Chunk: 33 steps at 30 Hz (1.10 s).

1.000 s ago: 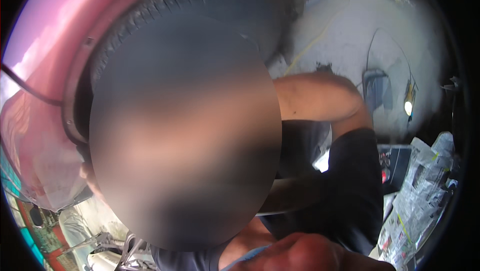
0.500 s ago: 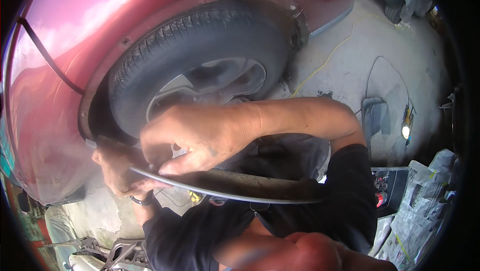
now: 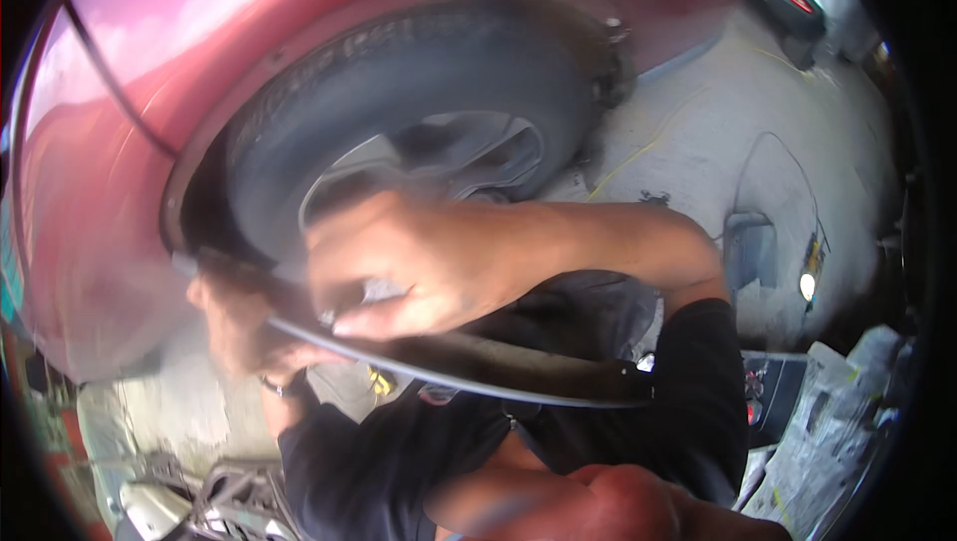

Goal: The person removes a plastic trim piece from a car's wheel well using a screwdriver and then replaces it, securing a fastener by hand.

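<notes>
A long curved wheel arch trim (image 3: 518,360), dark on its inner face with a pale edge, lies across in front of my chest. My left hand (image 3: 237,327) is wrapped round its left part, near the wheel arch. Over the trim, my right hand (image 3: 409,267) has thumb and fingers pinched together at its inner face. Something small and pale shows at those fingertips, too blurred to name. Beyond my hands are the car wheel (image 3: 399,112) with its black tyre and the red car body (image 3: 110,242), whose bare arch edge curves round the tyre.
On the concrete floor (image 3: 678,167) at right run a yellow line and a thin cable to a lit work lamp (image 3: 808,284). A dark tray (image 3: 783,396) and paper-covered material (image 3: 827,441) are at lower right. Metal parts (image 3: 234,501) lie at lower left.
The view has shifted a little, so the car and floor appear slightly farther right. Both hands are still on the trim; my right hand is more blurred, its fingertips slightly farther right and up.
</notes>
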Available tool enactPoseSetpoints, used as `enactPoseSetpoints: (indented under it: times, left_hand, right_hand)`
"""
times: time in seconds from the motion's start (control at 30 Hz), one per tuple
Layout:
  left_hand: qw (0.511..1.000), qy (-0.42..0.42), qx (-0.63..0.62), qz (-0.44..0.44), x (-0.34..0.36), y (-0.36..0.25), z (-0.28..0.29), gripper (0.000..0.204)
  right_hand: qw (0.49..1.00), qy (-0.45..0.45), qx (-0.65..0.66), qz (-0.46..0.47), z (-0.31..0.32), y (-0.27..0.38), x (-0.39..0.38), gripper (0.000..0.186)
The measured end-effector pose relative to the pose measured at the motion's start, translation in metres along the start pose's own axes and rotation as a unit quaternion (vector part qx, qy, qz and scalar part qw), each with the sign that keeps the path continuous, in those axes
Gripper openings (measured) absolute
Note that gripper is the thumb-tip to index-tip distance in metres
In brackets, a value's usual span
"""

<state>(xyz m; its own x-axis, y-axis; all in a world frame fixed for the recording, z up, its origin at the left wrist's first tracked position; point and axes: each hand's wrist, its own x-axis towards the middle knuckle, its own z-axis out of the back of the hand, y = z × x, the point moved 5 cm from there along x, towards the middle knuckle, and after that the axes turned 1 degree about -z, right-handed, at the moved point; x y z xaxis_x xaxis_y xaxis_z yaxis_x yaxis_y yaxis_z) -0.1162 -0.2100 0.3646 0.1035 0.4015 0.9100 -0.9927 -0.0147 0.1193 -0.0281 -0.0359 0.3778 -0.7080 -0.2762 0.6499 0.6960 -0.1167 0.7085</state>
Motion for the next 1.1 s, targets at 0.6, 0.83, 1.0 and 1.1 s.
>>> enactPoseSetpoints:
  times: [0.6, 0.83, 1.0, 1.1]
  left_hand:
    - [0.998, 0.052, -0.027, -0.016, -0.020, 0.008, 0.014, 0.036]
    - [0.998, -0.040, 0.039, 0.019, -0.035, 0.013, 0.004, 0.019]
    - [0.982, -0.068, 0.135, 0.111, -0.045, 0.010, 0.006, 0.008]
    - [0.998, 0.019, 0.058, 0.022, -0.025, 0.010, 0.010, 0.009]
  right_hand:
    - [0.999, -0.034, 0.012, 0.027, -0.008, -0.018, -0.010, 0.017]
    - [0.998, -0.043, 0.042, -0.019, 0.004, -0.034, -0.023, 0.016]
    - [0.997, -0.050, 0.062, -0.003, 0.000, -0.037, -0.019, 0.016]
    - [0.997, -0.057, 0.056, -0.002, -0.004, -0.037, -0.017, 0.018]
